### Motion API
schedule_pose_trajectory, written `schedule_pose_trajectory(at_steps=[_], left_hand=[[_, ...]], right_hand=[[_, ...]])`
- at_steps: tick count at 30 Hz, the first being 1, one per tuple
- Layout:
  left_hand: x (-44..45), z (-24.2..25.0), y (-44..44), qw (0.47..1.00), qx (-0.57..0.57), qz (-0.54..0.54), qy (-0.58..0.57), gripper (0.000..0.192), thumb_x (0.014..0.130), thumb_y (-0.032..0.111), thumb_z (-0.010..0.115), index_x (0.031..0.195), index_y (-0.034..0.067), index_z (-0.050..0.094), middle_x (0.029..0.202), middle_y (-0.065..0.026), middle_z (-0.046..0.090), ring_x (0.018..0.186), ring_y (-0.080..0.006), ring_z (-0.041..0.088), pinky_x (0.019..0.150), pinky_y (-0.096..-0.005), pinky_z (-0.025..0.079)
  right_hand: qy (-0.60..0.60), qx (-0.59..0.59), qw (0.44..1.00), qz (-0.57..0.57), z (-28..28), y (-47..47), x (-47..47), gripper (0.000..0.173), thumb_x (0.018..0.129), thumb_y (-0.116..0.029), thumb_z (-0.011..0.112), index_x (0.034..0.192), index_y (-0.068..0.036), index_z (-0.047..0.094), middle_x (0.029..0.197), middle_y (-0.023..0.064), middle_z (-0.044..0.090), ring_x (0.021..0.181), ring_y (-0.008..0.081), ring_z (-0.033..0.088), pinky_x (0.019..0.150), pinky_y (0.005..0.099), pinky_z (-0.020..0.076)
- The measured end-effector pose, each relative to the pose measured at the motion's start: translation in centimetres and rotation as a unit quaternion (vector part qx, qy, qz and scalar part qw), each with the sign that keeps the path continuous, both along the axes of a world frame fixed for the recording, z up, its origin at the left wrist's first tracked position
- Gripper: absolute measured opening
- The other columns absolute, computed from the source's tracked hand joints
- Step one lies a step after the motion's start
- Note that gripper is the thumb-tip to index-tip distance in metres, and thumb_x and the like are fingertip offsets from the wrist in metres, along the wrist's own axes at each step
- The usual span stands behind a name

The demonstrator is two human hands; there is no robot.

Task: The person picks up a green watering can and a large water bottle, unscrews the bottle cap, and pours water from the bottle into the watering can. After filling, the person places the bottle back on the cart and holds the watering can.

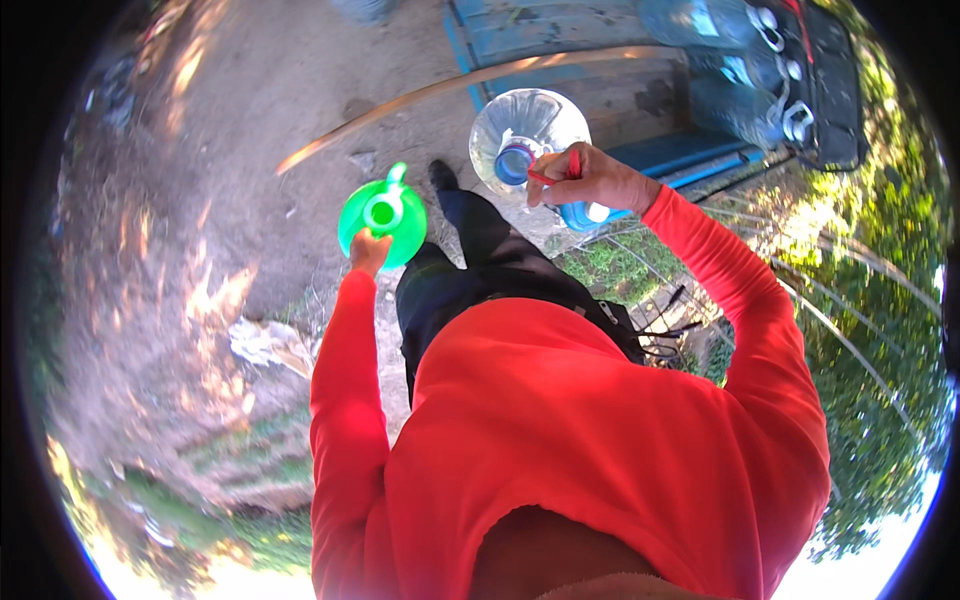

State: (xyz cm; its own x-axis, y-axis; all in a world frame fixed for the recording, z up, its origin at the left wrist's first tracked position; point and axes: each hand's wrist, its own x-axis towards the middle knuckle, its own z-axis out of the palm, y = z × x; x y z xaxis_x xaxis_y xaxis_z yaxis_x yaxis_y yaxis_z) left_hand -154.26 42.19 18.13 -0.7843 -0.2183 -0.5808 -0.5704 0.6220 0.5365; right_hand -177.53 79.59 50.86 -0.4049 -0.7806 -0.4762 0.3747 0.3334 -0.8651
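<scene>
My left hand grips the rim of the neck of a round, bright green plastic vessel. A handle or tab sticks up on its far side. My right hand is closed around a red plastic carry handle beside the neck of a large clear plastic water bottle. The bottle's uncapped mouth faces up towards me and looks bluish. Whether the bottle rests on anything is hidden. Just below my right hand, a blue container with a white cap is partly visible.
Several big plastic bottles with white handles lie on a worn blue wooden bench. A long wooden strip curves across the dirt ground. Pale litter lies at left; thin stems and leafy bushes stand at right.
</scene>
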Motion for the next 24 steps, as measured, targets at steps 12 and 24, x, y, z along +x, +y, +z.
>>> schedule_pose_trajectory(at_steps=[12, 24], left_hand=[[9.3, 2.3, -4.7, 0.957, 0.162, 0.155, -0.186, 0.015, 0.084, 0.017, 0.076, 0.08, 0.006, 0.066, 0.066, -0.0018, 0.062, 0.05, -0.0122, 0.054, 0.045, -0.0311, 0.039], [25.2, 5.8, -11.9, 0.893, 0.203, 0.368, -0.16, 0.024, 0.089, 0.025, 0.079, 0.081, 0.01, 0.062, 0.064, -0.0009, 0.056, 0.048, -0.0151, 0.051, 0.045, -0.0331, 0.041]], right_hand=[[0.325, 0.067, 0.904, -0.271, -2.1, 20.0, -0.7, 0.008, 0.095, -0.009, 0.065, 0.097, -0.006, 0.072, 0.092, 0.0003, 0.069, 0.071, 0.0089, 0.059, 0.066, 0.022, 0.0443], [-0.056, 0.026, 0.905, -0.421, -2.5, 22.9, -1.9, 0.022, 0.105, -0.026, 0.059, 0.087, -0.014, 0.062, 0.062, -0.0116, 0.037, 0.048, 0.0021, 0.032, 0.045, 0.0244, 0.0215]])
